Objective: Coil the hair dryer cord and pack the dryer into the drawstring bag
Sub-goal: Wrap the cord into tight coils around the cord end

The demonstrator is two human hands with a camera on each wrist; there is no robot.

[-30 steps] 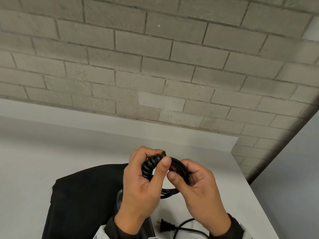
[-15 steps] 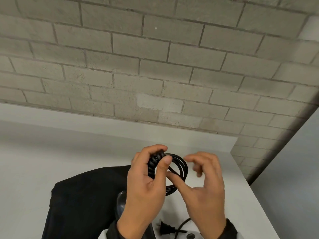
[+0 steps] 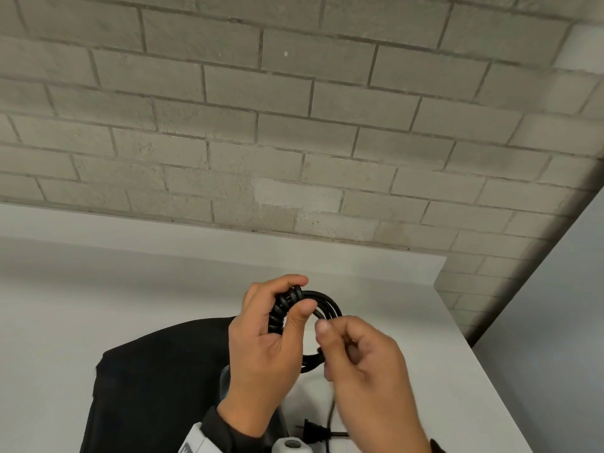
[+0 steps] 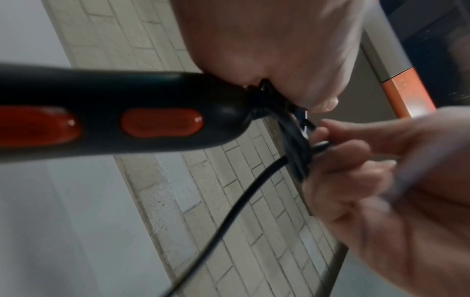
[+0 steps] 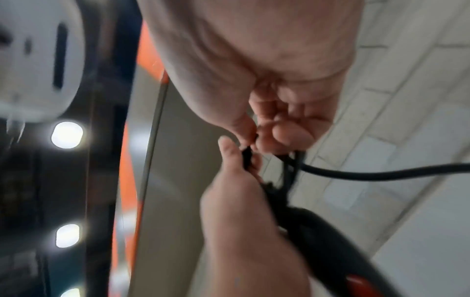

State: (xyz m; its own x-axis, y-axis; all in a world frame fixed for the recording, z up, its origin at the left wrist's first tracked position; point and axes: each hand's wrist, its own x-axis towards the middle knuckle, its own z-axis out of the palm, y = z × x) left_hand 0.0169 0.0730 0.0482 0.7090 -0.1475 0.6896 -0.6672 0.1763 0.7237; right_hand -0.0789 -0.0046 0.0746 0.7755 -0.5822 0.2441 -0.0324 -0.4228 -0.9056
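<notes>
My left hand [image 3: 295,297] grips the ribbed end of the black cord together with a small coil [image 3: 328,305], held above the table. The left wrist view shows the dryer's black handle [image 4: 127,112] with red buttons running out from under that hand. My right hand [image 3: 333,341] pinches the cord at the coil's lower right side. Loose cord [image 4: 241,201] trails down from there to the plug [image 3: 315,433], which lies on the table. The black drawstring bag [image 3: 157,387] lies flat below and left of my hands. Most of the dryer body is hidden behind my left wrist in the head view.
The white table [image 3: 81,305] runs back to a grey brick wall [image 3: 294,142]. Its right edge [image 3: 483,371] falls away to a grey floor. A step in the table's back ledge [image 3: 438,269] sits at the far right.
The right hand let go of the coil and spread its fingers half a second ago, then came back and now pinches the cord lower down. The left hand kept its grip throughout.
</notes>
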